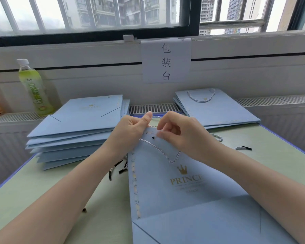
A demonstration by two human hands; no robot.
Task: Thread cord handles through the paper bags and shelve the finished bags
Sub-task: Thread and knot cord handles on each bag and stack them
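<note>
Both hands work at the top edge of the paper bag (174, 187) before you: left hand (130, 131) pinching the rim, right hand (176, 131) gripping the cord (158, 150); feed its tip squarely through the hole.

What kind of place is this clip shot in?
Probably a small packing workstation by a window: a paper sign reading 包装台, a stack of flat blue bags at left, a smaller pile of corded bags at right, on a green table.
</note>
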